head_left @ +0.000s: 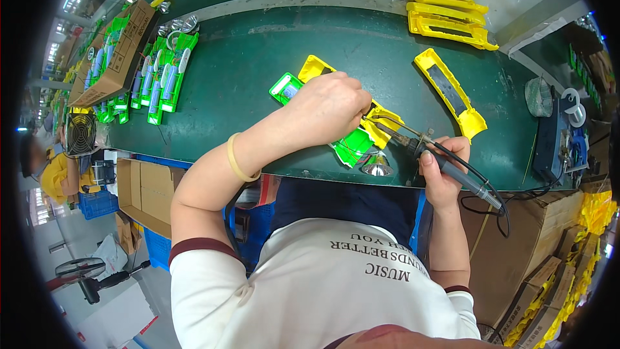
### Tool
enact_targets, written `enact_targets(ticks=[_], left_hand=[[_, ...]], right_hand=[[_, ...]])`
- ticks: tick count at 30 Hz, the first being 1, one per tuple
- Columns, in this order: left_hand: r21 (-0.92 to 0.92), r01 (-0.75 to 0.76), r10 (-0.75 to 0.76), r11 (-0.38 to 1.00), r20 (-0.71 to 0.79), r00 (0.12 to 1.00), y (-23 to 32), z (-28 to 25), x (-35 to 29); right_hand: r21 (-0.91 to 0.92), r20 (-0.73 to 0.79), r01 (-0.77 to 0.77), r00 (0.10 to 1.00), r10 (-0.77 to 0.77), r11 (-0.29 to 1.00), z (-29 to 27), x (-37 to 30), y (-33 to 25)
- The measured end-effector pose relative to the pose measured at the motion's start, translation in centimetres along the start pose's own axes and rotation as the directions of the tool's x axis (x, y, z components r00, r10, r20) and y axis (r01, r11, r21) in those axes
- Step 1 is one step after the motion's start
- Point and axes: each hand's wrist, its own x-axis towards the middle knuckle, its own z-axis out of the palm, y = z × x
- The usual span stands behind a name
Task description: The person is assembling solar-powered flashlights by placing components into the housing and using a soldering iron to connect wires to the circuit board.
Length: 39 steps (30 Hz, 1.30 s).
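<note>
A worker at a green assembly bench (258,84) solders inside a yellow-and-green plastic housing (352,136) that lies at the bench's near edge, directly in front of the body. The left hand (329,113), a pale elastic band (236,158) on its wrist, is curled down over the housing, fingers closed as if pinching a wire or solder — what exactly it grips is hidden under the knuckles. The right hand (442,168) is wrapped firmly around the handle of a soldering iron (426,148), its tip angled left into the housing just beside the left fingers. A small silver reflector cone (376,167) sits touching the housing's near end.

By the look of it, the joint is being made now; the next move calls for a steady tip and a clean lift clear of the plastic.

Yellow empty shells (449,90) wait further back — green finished units (161,77) lie in a row at left, beside a cardboard box (113,58).
</note>
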Motion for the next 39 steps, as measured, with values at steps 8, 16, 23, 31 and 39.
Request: enact_targets(ticks=[8,16,23,31,39], left_hand=[[0.015,0.001,-0.001,1.0,0.023,1.0,-0.2,0.0,0.1],[0.01,-0.002,0.002,1.0,0.018,1.0,0.0,0.0,0.1],[-0.003,-0.002,0.002,1.0,0.024,1.0,-0.2,0.3,-0.1],[-0.032,0.025,-0.022,0.999,0.063,0.998,-0.3,-0.4,0.3],[-0.023,0.012,-0.01,1.0,0.054,0.998,-0.1,-0.3,0.2]], right_hand=[[-0.052,0.021,-0.026,0.999,0.027,0.998,0.0,0.2,0.0],[0.001,0.034,-0.037,0.999,0.037,0.999,0.2,0.2,-0.7],[0.049,-0.015,-0.024,1.0,0.025,0.999,0.2,-0.1,0.0],[0.003,0.013,0.067,0.998,-0.067,0.998,-0.1,0.3,0.7],[-0.072,0.066,0.029,0.998,-0.024,0.997,-0.1,0.0,0.7]])
